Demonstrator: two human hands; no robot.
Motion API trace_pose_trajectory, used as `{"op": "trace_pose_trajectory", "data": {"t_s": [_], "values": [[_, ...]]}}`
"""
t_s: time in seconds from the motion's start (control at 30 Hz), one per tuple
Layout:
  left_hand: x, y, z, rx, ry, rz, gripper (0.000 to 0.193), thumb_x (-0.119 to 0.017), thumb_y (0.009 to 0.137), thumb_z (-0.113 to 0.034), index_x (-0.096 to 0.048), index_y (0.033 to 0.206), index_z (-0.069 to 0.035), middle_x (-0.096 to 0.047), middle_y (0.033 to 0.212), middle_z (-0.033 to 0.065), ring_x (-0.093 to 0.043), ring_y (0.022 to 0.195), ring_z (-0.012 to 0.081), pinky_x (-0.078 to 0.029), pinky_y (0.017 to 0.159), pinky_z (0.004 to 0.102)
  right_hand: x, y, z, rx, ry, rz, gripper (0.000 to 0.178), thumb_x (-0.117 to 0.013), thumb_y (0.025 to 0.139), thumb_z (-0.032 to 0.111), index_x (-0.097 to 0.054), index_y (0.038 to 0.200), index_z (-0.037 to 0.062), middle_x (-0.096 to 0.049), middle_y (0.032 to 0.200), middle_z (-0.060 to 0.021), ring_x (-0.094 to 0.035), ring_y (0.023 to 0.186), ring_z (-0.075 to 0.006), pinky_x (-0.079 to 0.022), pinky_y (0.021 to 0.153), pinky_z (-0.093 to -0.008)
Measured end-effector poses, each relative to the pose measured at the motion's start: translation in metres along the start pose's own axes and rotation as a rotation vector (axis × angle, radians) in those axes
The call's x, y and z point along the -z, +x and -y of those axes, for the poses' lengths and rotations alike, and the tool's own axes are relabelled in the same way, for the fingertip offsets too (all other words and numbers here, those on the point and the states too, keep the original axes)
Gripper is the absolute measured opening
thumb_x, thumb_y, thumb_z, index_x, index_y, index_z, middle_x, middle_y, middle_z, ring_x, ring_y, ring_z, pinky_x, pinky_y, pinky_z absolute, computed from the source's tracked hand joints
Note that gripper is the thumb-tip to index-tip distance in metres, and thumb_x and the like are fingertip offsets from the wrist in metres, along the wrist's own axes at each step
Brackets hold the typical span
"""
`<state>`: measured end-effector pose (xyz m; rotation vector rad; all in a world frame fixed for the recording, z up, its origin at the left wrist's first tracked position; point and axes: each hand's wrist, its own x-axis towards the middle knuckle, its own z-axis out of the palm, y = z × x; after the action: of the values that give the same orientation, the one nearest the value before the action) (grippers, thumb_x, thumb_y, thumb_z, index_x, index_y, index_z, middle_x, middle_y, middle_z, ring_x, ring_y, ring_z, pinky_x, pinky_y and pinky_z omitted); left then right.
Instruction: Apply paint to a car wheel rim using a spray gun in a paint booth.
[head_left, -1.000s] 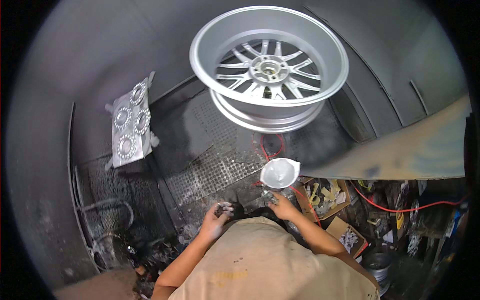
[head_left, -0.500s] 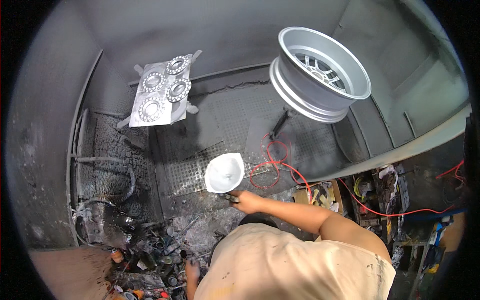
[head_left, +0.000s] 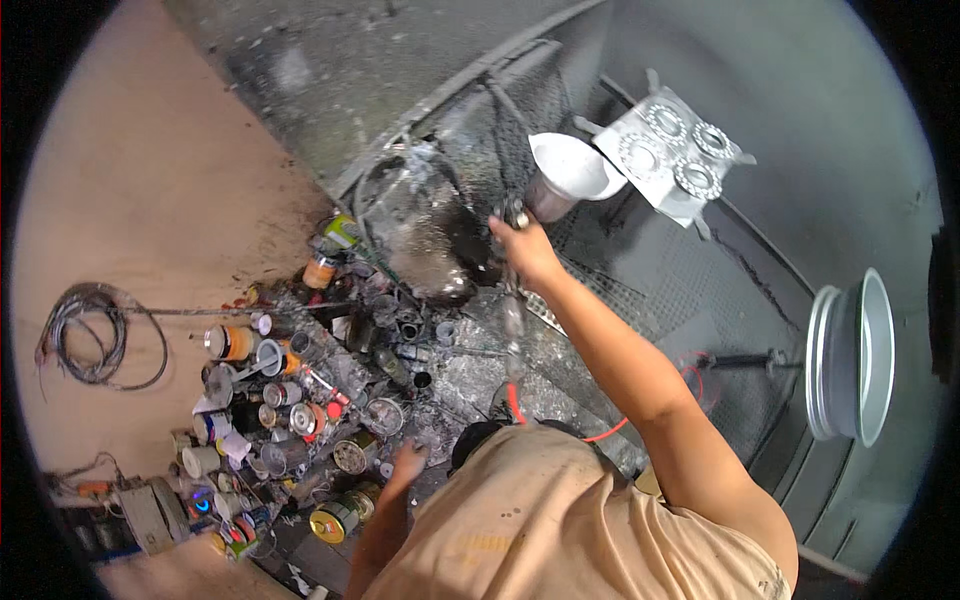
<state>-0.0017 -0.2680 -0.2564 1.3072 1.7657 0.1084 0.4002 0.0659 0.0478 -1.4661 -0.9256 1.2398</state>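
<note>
My right hand [head_left: 525, 250] is closed around the grip of a spray gun [head_left: 517, 217], its arm stretched forward. On the gun sits a wide, pale open paint cup [head_left: 568, 168], grey outside and whitish inside. A red hose [head_left: 517, 402] hangs below it. Beyond the cup, a board [head_left: 646, 124] carries several silver ring-shaped parts [head_left: 697, 179]. Low at my left side, my left hand [head_left: 408, 462] is near the paint cans; its fingers are blurred, and I see nothing plainly held in it.
Many paint cans [head_left: 352, 455], cups and bottles crowd the floor at left. A coiled black cable [head_left: 100, 335] lies beyond them. On a stand [head_left: 745, 360] at right is a silver wheel rim [head_left: 848, 358]. Grey-coated booth walls [head_left: 800, 130] rise ahead.
My view has turned left, so the rim and the board have shifted right in it and the cans show fully. My right hand, still gripping the spray gun, has swung left with it.
</note>
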Motion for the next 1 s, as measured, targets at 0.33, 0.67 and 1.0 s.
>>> {"op": "trace_pose_trajectory", "data": {"t_s": [0.33,0.67,1.0], "values": [[-0.017,-0.079,0.055,0.038,0.172,0.209,0.052,-0.06,0.095,-0.039,-0.058,0.129,0.001,-0.07,0.111,0.0118,-0.066,0.104,0.0259,-0.05,0.096,0.0392,-0.156,0.132,0.05,-0.31,0.533,-0.015,0.08,-0.069,0.091,0.052,-0.048,0.138,-0.009,-0.058,0.135,-0.0246,-0.061,0.117,-0.0402,-0.047,0.1,-0.0595],[0.061,-0.066,-0.026,-0.1,0.043,0.244,0.046,-0.06,0.096,-0.027,-0.055,0.134,-0.002,-0.069,0.116,0.0099,-0.065,0.105,0.0225,-0.049,0.095,0.0358,-0.206,0.085,0.035,-0.156,-0.07,-0.454,0.106,-0.06,0.083,0.072,-0.025,0.154,0.0017,-0.035,0.153,-0.0303,-0.044,0.137,-0.0449,-0.036,0.113,-0.0528],[0.058,-0.061,-0.165,-0.22,-0.096,0.266,0.044,-0.061,0.097,-0.016,-0.052,0.139,-0.005,-0.067,0.121,0.008,-0.064,0.106,0.019,-0.049,0.094,0.0324,-0.1,0.028,-0.028,0.473,-0.47,0.062,0.082,-0.072,0.087,0.028,-0.031,0.148,-0.0078,-0.056,0.134,-0.0285,-0.057,0.123,-0.0425,-0.048,0.103,-0.048]]}}
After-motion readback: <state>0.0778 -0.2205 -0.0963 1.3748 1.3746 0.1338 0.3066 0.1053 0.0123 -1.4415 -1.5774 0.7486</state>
